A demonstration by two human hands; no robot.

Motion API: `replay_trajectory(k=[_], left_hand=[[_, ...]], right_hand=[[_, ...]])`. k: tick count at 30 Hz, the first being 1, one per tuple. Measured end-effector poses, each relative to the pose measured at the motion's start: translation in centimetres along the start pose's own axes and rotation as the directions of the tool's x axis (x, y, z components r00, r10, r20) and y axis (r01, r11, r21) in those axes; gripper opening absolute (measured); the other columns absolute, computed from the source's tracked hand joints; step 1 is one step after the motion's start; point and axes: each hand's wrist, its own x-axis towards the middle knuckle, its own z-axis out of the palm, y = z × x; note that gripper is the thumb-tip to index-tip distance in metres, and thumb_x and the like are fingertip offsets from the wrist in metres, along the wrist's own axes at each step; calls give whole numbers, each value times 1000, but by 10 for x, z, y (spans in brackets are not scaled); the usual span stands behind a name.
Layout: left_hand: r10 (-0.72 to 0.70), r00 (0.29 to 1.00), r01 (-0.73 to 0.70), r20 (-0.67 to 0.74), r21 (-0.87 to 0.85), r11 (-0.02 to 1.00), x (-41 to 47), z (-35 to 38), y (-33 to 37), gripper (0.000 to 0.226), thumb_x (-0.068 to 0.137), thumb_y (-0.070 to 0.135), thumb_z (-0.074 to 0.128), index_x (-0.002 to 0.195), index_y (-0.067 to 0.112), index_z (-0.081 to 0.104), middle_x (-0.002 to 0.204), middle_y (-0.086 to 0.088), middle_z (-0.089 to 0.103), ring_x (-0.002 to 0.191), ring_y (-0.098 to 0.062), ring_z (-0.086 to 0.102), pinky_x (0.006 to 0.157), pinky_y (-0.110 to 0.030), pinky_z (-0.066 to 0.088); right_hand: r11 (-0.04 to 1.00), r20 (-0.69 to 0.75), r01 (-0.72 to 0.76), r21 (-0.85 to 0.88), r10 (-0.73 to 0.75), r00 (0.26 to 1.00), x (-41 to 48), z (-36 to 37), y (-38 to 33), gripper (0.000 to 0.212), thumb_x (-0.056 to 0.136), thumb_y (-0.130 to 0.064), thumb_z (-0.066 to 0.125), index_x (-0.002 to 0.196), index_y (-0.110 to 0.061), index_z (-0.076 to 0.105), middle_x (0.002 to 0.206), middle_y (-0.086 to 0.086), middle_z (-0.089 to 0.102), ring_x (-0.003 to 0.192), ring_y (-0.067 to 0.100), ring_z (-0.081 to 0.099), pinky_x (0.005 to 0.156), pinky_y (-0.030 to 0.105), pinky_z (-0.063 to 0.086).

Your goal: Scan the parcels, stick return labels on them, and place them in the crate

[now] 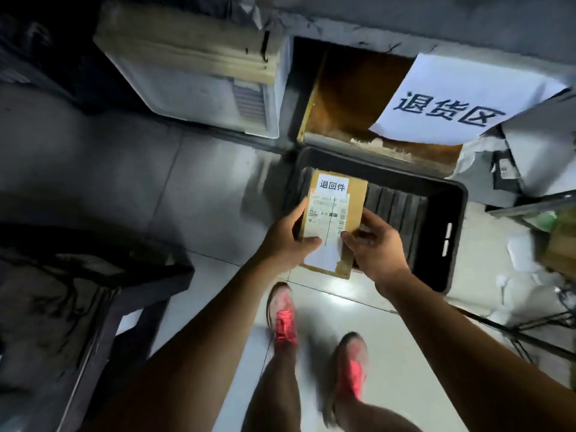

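**A:** Quick count, near to far?

**B:** We're seeing 2 pink-red shoes, left shoe [282, 316] & right shoe [350, 366], standing on pale tile. Then 2 hands, 1 parcel, 1 crate. Behind the crate, 1 open cardboard box [349, 98] is carrying 1 white sign [461, 101] w/ 3 big chars. 1 pale bin [199, 85] is sitting to its left.

**A:** Hands doing what?

**B:** We're holding the parcel [353, 201] btwn both. The left hand [285, 241] is gripping its left long edge, fingers along the side, thumb lying across the top. The right hand [374, 247] is gripping the right edge, thumb pressing on top beside the shipping label [327, 219].

**A:** Where's it sitting vs. the crate?

**B:** It's hanging over the near-left corner of the black crate [456, 232]. The far end is over the ribbed inside and the near end is sticking out over the floor. We can't tell if it's touching the rim.

**A:** Looks?

**B:** Flat brown oblong carton. 2 labels are showing on top. The white return label [332, 185] w/ 3 black chars is at the far end. The shipping label w/ barcodes is running below it, its near part blank white.
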Motion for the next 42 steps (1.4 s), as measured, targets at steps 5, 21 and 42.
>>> replay_trajectory(k=[5,21,42], left_hand=[[-22,998,29,-63,118,993,89,10,-66,86,91,11,71,159,38,24,148,5,56,134,-16,55,108,-34,50],[-179,973,186,-146,38,982,289,90,-248,84,93,-11,59,158,33,30,153,0,49,145,-23,41,117,-39,38],[211,975,-28,-64,914,405,116,0,26,69,89,46,66,148,21,41,141,-5,52,128,-28,51,98,-42,45]], right_hand=[[997,-63,25,-76,-29,998,96,30,68,42,89,-3,73,121,-29,72,95,-21,76,83,-4,72,65,16,59],[956,-32,-7,-292,-3,999,316,64,261,61,82,-11,80,138,-27,62,115,-5,74,101,17,71,88,48,61],[478,17,63,-876,-101,995,119,-56,3,73,89,-54,66,153,-29,40,155,-3,44,142,25,38,112,45,38]])
